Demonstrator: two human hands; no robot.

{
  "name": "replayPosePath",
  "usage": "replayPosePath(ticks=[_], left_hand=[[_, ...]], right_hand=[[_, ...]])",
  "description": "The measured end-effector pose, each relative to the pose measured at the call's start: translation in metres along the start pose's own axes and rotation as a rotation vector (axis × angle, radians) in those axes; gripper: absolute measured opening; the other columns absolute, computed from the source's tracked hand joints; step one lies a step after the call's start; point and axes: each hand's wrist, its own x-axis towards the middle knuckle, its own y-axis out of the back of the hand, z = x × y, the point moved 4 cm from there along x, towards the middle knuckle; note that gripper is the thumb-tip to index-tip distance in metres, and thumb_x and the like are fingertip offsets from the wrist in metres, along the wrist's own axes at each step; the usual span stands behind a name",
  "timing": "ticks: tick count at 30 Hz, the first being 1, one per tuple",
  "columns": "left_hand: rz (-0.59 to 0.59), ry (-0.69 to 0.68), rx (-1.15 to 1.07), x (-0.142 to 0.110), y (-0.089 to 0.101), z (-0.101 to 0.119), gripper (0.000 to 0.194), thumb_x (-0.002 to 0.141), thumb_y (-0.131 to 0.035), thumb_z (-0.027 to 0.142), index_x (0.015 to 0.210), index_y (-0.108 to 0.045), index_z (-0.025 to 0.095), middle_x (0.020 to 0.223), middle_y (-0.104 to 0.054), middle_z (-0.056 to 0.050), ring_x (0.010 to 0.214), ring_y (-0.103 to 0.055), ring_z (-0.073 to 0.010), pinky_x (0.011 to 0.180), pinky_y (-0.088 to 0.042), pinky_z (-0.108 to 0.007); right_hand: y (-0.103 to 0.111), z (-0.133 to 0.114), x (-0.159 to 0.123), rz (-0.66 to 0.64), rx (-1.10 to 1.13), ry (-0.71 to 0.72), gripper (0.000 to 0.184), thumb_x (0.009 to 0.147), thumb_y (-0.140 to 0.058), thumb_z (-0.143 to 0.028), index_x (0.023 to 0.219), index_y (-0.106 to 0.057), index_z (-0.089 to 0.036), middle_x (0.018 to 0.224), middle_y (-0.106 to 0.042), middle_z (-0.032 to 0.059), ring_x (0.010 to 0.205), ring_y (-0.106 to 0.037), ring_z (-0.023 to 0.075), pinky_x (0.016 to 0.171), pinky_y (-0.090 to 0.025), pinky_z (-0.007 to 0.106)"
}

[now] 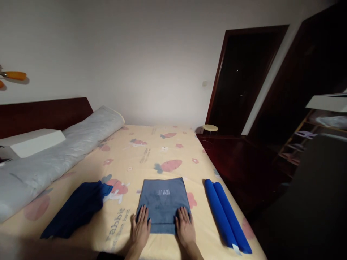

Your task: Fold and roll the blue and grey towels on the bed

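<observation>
Carrot-print bedsheet point(141, 169); gray cloth point(162, 204), inverted "HAPPY LIFE"; left hand point(141, 227), right hand point(185, 227) flat atop, fingers narrowly spaced.

Blue-grey cloth point(163, 204) — "HAPPY LIFE"; bedsheet point(115, 225) — "rabbie".

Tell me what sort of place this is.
Most likely a bedroom: a large bed with a carrot-and-rabbit patterned sheet fills the middle, a dark headboard stands at its left end, and a long grey roll of bedding lies beside it.
</observation>
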Motion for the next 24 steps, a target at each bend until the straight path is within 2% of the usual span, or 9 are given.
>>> replayPosePath(ticks=[3,5,7,10,13,16,18,21,24], left_hand=[[-0.002,-0.099,-0.056,0.004,-0.005,0.028,0.065,0.085,-0.03,0.003,0.146,-0.036,0.026,0.154,-0.037,-0.005,0.142,-0.036,-0.0215,0.111,-0.035,-0.047],[-0.03,-0.164,-0.103,0.007,-0.008,0.044,0.073,0.08,-0.03,-0.002,0.148,-0.031,0.027,0.155,-0.034,-0.003,0.143,-0.033,-0.0196,0.113,-0.035,-0.043],[-0.085,-0.196,-0.135,0.008,-0.013,0.052,0.076,0.079,-0.031,-0.003,0.148,-0.029,0.028,0.155,-0.033,-0.001,0.143,-0.034,-0.0184,0.116,-0.034,-0.041],[-0.171,-0.181,-0.127,0.008,-0.017,0.047,0.079,0.077,-0.029,-0.005,0.149,-0.026,0.029,0.155,-0.031,0.0,0.143,-0.034,-0.0168,0.118,-0.032,-0.039],[-0.217,-0.157,-0.102,0.008,-0.013,0.039,0.087,0.073,-0.027,-0.008,0.149,-0.022,0.032,0.158,-0.023,0.002,0.146,-0.026,-0.0168,0.12,-0.028,-0.043],[-0.259,-0.205,-0.142,0.012,-0.004,0.045,0.088,0.073,-0.024,-0.01,0.15,-0.021,0.035,0.159,-0.021,0.003,0.147,-0.021,-0.0156,0.121,-0.025,-0.047],[-0.311,-0.256,-0.191,0.016,0.0,0.055,0.086,0.074,-0.023,-0.009,0.15,-0.022,0.034,0.159,-0.023,0.003,0.147,-0.022,-0.0141,0.121,-0.024,-0.047],[-0.39,-0.328,-0.242,0.024,0.001,0.064,0.084,0.074,-0.026,-0.006,0.15,-0.025,0.031,0.158,-0.026,0.003,0.146,-0.024,-0.0122,0.121,-0.023,-0.045],[-0.401,-0.342,-0.228,0.028,-0.001,0.055,0.085,0.072,-0.035,-0.002,0.149,-0.028,0.033,0.158,-0.025,0.004,0.146,-0.024,-0.0141,0.121,-0.023,-0.045]], right_hand=[[0.0,-0.044,0.0,-0.132,0.119,0.215,0.046,0.096,-0.032,-0.026,0.137,-0.053,-0.026,0.144,-0.051,0.0034,0.137,-0.041,0.0193,0.113,-0.029,0.036],[-0.002,-0.071,0.001,-0.221,0.198,0.325,0.047,0.095,-0.036,-0.026,0.14,-0.049,-0.029,0.144,-0.052,0.0005,0.136,-0.042,0.016,0.113,-0.029,0.032],[-0.006,-0.083,0.004,-0.275,0.24,0.369,0.05,0.095,-0.038,-0.029,0.144,-0.042,-0.031,0.145,-0.051,-0.0002,0.135,-0.043,0.0152,0.113,-0.029,0.032],[-0.013,-0.068,0.014,-0.269,0.207,0.312,0.048,0.096,-0.037,-0.035,0.144,-0.043,-0.031,0.145,-0.051,0.0009,0.136,-0.043,0.0182,0.113,-0.03,0.038],[-0.014,-0.028,0.03,-0.156,0.099,0.121,0.045,0.096,-0.036,-0.038,0.137,-0.053,-0.03,0.143,-0.051,0.0043,0.136,-0.043,0.0248,0.111,-0.033,0.048],[-0.009,-0.002,0.038,-0.07,0.029,-0.036,0.047,0.095,-0.037,-0.04,0.135,-0.056,-0.025,0.144,-0.049,0.0089,0.135,-0.044,0.0296,0.109,-0.035,0.052],[-0.005,-0.004,0.036,-0.082,0.039,-0.012,0.048,0.096,-0.035,-0.04,0.137,-0.054,-0.024,0.147,-0.045,0.0087,0.137,-0.041,0.0285,0.111,-0.033,0.05],[-0.004,-0.027,0.023,-0.202,0.123,0.174,0.049,0.099,-0.027,-0.036,0.143,-0.046,-0.026,0.151,-0.041,0.0042,0.141,-0.036,0.0222,0.114,-0.03,0.043],[-0.008,-0.036,0.013,-0.301,0.171,0.261,0.05,0.099,-0.029,-0.039,0.147,-0.04,-0.027,0.15,-0.041,0.0029,0.141,-0.035,0.0206,0.114,-0.03,0.042]])
